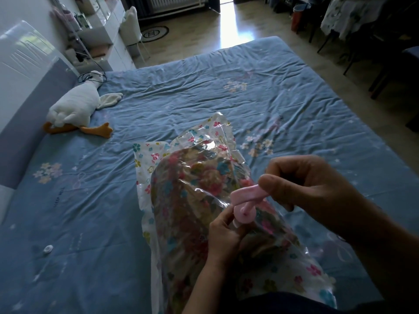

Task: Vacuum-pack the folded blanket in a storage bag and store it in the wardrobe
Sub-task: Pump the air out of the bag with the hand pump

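Observation:
A clear storage bag (158, 162) printed with small flowers lies on the bed in front of me, with the folded floral blanket (192, 189) inside it. A pink valve (243, 215) sits on the bag's upper face. My left hand (223, 236) pinches the valve's base from the near side. My right hand (306, 184) pinches the pink cap strap (247, 194), which is lifted up and away from the valve.
The bed has a wrinkled blue flowered sheet (204, 91). A white goose plush toy (77, 107) lies at the left by the grey headboard. A small white round cap (48, 248) rests on the sheet at the near left. Shelves, chairs and floor lie beyond the bed.

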`<action>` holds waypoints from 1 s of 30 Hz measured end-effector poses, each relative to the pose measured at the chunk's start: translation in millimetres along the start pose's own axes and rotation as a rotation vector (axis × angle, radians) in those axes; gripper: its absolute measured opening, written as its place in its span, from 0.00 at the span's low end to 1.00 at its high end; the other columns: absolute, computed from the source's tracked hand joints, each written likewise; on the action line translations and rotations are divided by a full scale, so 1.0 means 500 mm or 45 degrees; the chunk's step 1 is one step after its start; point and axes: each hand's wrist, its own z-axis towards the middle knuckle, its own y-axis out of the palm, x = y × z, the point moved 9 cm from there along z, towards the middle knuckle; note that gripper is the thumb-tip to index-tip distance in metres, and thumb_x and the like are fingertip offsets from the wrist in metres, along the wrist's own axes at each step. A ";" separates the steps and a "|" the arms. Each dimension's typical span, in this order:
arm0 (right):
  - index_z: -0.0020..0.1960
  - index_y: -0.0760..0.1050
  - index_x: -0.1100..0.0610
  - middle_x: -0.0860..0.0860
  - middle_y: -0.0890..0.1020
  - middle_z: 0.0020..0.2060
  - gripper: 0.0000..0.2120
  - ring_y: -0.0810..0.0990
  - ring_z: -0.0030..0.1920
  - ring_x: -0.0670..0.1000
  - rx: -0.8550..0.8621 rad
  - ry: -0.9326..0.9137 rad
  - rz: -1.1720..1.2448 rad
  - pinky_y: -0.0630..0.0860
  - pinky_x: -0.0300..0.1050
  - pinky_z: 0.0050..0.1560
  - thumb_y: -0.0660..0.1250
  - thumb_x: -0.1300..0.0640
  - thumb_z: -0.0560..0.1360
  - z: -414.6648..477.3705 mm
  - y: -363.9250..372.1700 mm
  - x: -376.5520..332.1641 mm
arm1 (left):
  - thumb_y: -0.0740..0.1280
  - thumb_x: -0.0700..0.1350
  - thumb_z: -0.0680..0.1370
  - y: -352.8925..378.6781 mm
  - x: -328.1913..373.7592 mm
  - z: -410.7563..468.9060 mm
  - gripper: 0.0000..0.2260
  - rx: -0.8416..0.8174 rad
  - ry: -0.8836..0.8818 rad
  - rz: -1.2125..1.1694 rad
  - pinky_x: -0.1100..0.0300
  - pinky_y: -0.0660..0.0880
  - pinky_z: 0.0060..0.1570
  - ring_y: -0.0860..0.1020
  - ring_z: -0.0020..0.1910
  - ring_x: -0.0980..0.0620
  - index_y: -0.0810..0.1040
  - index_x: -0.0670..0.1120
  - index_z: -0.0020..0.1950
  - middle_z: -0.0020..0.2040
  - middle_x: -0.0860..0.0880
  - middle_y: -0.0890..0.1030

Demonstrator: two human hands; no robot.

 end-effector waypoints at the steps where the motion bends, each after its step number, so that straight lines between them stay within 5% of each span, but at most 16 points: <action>1: 0.30 0.73 0.54 0.48 0.70 0.23 0.13 0.66 0.25 0.45 0.006 -0.016 0.071 0.63 0.35 0.26 0.68 0.51 0.71 0.000 -0.004 0.001 | 0.77 0.41 0.71 0.001 0.004 -0.001 0.16 0.005 0.013 0.008 0.54 0.79 0.55 0.83 0.53 0.51 0.82 0.48 0.58 0.51 0.51 0.86; 3: 0.30 0.73 0.57 0.48 0.70 0.23 0.14 0.67 0.25 0.45 0.061 0.086 0.022 0.64 0.35 0.26 0.69 0.53 0.73 -0.005 -0.009 0.063 | 0.77 0.40 0.70 0.002 0.005 0.000 0.16 0.010 0.035 0.008 0.54 0.79 0.54 0.83 0.53 0.50 0.83 0.48 0.57 0.51 0.51 0.86; 7: 0.31 0.74 0.55 0.46 0.72 0.23 0.17 0.68 0.26 0.43 0.030 0.423 -0.416 0.65 0.45 0.30 0.68 0.43 0.69 -0.034 -0.005 0.234 | 0.77 0.41 0.67 0.002 0.009 -0.002 0.18 0.037 0.066 0.012 0.59 0.78 0.55 0.83 0.54 0.53 0.83 0.50 0.56 0.52 0.53 0.85; 10: 0.31 0.76 0.56 0.48 0.72 0.23 0.18 0.68 0.26 0.44 0.038 0.325 -0.407 0.66 0.42 0.29 0.70 0.43 0.70 -0.027 -0.006 0.182 | 0.77 0.47 0.68 -0.001 0.010 0.000 0.16 0.023 0.075 0.000 0.50 0.79 0.57 0.83 0.54 0.51 0.84 0.52 0.54 0.52 0.51 0.85; 15: 0.33 0.75 0.59 0.51 0.71 0.24 0.11 0.67 0.25 0.47 0.014 0.033 0.163 0.65 0.35 0.26 0.67 0.54 0.71 0.002 -0.013 0.018 | 0.77 0.40 0.70 0.003 0.002 0.003 0.17 0.005 0.018 -0.005 0.49 0.78 0.57 0.83 0.54 0.49 0.83 0.49 0.57 0.52 0.50 0.85; 19: 0.33 0.76 0.56 0.49 0.73 0.24 0.15 0.69 0.26 0.46 0.001 0.318 -0.136 0.67 0.41 0.28 0.69 0.44 0.69 -0.014 -0.002 0.167 | 0.77 0.40 0.70 0.000 -0.003 0.004 0.15 0.052 0.051 0.016 0.51 0.79 0.56 0.83 0.54 0.49 0.83 0.47 0.56 0.52 0.50 0.85; 22: 0.35 0.75 0.62 0.49 0.74 0.25 0.21 0.70 0.26 0.44 -0.034 0.471 -0.339 0.68 0.45 0.31 0.68 0.43 0.67 -0.035 0.003 0.249 | 0.77 0.48 0.67 0.000 -0.002 -0.003 0.20 0.052 0.047 -0.003 0.56 0.79 0.56 0.82 0.55 0.53 0.83 0.47 0.57 0.52 0.52 0.85; 27: 0.34 0.76 0.57 0.49 0.74 0.25 0.16 0.70 0.26 0.45 -0.020 0.129 0.099 0.67 0.34 0.27 0.70 0.45 0.71 -0.007 -0.004 0.066 | 0.78 0.45 0.70 0.000 -0.010 0.003 0.16 0.016 0.007 0.014 0.45 0.78 0.58 0.83 0.54 0.48 0.83 0.50 0.57 0.52 0.50 0.85; 30: 0.34 0.76 0.56 0.48 0.74 0.25 0.14 0.70 0.26 0.45 -0.044 0.031 0.302 0.68 0.33 0.27 0.70 0.48 0.71 -0.003 -0.009 0.034 | 0.77 0.41 0.71 0.005 -0.003 0.002 0.15 0.016 0.012 0.019 0.48 0.78 0.57 0.83 0.53 0.48 0.83 0.49 0.57 0.51 0.50 0.85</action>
